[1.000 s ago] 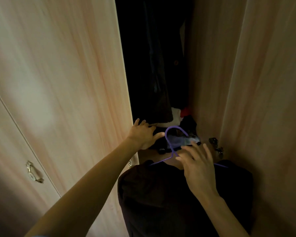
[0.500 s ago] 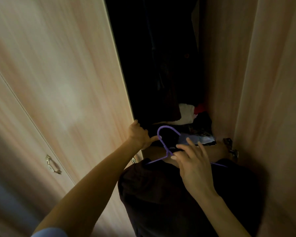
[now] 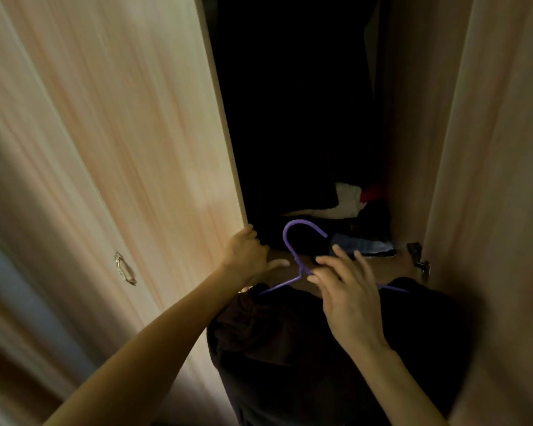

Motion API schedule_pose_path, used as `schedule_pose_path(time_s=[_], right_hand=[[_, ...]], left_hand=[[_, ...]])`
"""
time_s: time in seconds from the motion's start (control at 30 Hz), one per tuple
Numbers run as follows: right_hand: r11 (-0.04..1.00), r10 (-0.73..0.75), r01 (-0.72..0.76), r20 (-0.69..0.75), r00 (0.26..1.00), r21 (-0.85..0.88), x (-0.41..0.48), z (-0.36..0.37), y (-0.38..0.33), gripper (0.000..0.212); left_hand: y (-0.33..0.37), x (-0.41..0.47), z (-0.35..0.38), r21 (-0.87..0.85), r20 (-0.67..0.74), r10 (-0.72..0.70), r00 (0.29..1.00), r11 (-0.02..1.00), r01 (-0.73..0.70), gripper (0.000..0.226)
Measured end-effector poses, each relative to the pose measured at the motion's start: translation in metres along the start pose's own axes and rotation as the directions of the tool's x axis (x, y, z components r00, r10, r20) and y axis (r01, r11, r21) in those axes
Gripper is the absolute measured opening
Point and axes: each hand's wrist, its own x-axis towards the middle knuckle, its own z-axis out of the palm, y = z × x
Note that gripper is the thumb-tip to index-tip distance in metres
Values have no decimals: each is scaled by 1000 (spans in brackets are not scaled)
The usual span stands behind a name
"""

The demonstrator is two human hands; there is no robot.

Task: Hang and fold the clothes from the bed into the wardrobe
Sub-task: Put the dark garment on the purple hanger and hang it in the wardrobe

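Left hand (image 3: 245, 252), centre of frame: fingers curled round the free edge of the left door (image 3: 120, 149), thumb sticking out right. Likely holding the door open and clear of the opening.

Right hand (image 3: 348, 293), just right of centre: pinches the purple hanger (image 3: 291, 241) at its neck, other fingers loosely spread. Light grip, probably to allow turning the hook.

Dark garment (image 3: 305, 358) is already on the hanger and fills lower centre, in front of the wardrobe (image 3: 413, 149) opening, not yet inside. The hook points up and away, toward the dark interior, which suits a straight lift onto a rail. The rail itself isn't visible; the upper centre is too dark.

Low in the opening, a pile of clothes (image 3: 346, 201), white, red and blue-grey, lies on the wardrobe floor beyond the hook.

Right door (image 3: 505, 210) is swung open along the right edge, hinge (image 3: 416, 259) showing.

Judgement: hanging step, garment loaded, placement pending. Risk: the shoulders catch on the narrow opening.
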Motion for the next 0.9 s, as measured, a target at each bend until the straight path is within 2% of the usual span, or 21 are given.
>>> schedule_pose_path(time_s=[0.13,0.27,0.43,0.53,0.6,0.77,0.9], right_hand=[[1000,-15,15,-35,999,-3,-10,-15,-23,32],[999,-16,14,-25,1000,-51,-26,-32,-53,32],[993,-13,7,-44,999,-121,-52,-54,-105,34],[990,-26,19,-54,998,-137,-65,-63,-140,35],[991,-27,19,-52,998,-134,-72,-67,-163,35],[994,-72,69,-31,997,-87,-83,-67,-212,31],[998,-64,63,-24,998,-30,-86,-63,-238,16]], left_hand=[[0,-39,-8,-6,-24,19,1000,1000,-19,107],[-3,-79,-15,-11,-38,30,999,999,-30,125],[-10,-136,-19,1,-21,49,999,999,-49,120],[-17,-181,-26,-32,5,26,1000,999,-26,91],[-23,-211,-33,-40,56,-7,998,999,9,79],[-47,-280,-27,-84,76,-114,991,989,121,79],[-69,-322,-28,-156,83,-225,971,959,236,71]])
